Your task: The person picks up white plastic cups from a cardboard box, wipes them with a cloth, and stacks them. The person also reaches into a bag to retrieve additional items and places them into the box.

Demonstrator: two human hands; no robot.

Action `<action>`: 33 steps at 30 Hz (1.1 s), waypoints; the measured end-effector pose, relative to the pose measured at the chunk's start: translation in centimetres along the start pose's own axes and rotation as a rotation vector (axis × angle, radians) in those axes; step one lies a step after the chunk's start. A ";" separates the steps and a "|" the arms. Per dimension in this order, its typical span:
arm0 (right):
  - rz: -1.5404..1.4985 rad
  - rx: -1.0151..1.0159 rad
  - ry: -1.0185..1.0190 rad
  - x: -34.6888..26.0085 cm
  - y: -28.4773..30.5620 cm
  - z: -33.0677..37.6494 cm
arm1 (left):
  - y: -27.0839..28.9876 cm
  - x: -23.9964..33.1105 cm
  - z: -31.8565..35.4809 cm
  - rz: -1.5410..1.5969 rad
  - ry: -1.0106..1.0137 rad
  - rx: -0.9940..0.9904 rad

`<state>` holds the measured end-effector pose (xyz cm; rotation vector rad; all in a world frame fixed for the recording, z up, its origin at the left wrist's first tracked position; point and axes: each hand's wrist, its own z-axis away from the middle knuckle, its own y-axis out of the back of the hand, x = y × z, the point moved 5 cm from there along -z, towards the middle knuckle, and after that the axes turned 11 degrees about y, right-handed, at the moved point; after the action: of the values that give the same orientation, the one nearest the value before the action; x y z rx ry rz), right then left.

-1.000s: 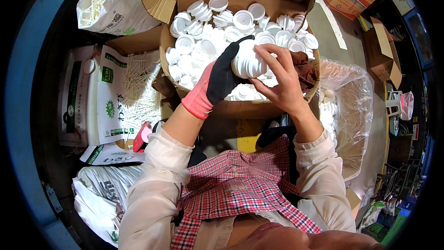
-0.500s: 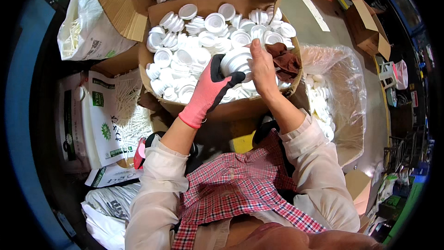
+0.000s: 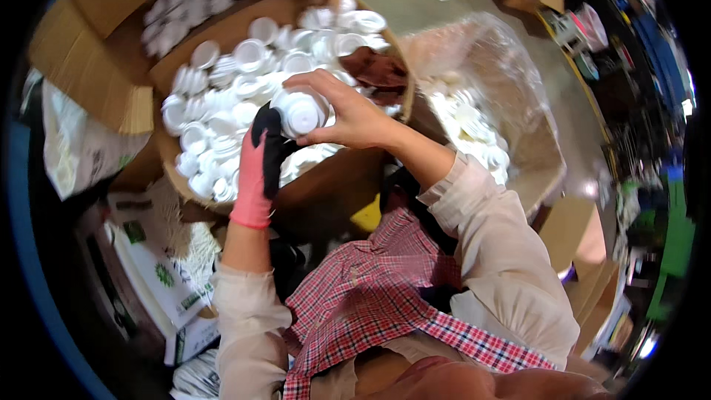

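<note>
A white round plastic piece with stepped rings (image 3: 304,115) is held between both hands above the near side of the middle cardboard box. My left hand (image 3: 259,163), in a pink glove with black fingers, grips its left side. My bare right hand (image 3: 344,112) wraps its right side, thumb below and fingers over the top. Beneath lie many similar white plastic pieces (image 3: 248,55) in the open cardboard box (image 3: 307,189). A dark brown cloth (image 3: 374,70) rests on the pieces at the box's right side.
Another cardboard box (image 3: 104,52) with white pieces stands behind. On the right, a plastic-lined box (image 3: 529,111) holds more white pieces. Thin white sticks (image 3: 196,248) lie on a printed white sack (image 3: 148,252) at the left. Another white bag (image 3: 89,141) stands farther back.
The view has turned, so the boxes appear farther left and tilted. The white piece has turned in my hands, and my right fingers now curl over it, where the thumb stood up before.
</note>
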<state>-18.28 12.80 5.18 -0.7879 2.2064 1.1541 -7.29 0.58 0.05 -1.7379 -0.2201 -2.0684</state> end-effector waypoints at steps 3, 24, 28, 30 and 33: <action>0.022 0.287 -0.132 1.6 7.1 6.0 | -1.8 -0.4 -0.1 0.219 0.086 -0.153; 1.135 0.341 -1.021 19.0 19.9 44.1 | 7.5 1.3 -2.7 0.303 -0.097 0.315; 0.541 0.354 -0.683 15.1 16.4 25.2 | 9.9 1.8 -1.4 0.377 -0.220 0.342; 0.412 0.176 -0.462 10.2 11.6 15.2 | 9.4 2.8 -0.6 0.374 -0.219 0.385; 0.357 -0.138 -0.066 6.6 2.6 6.3 | 10.2 3.6 -0.5 0.421 -0.308 0.391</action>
<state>-23.54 17.74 -1.04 -0.4076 2.2898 1.4926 -3.93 -9.57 1.85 -1.6739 -0.2975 -1.3551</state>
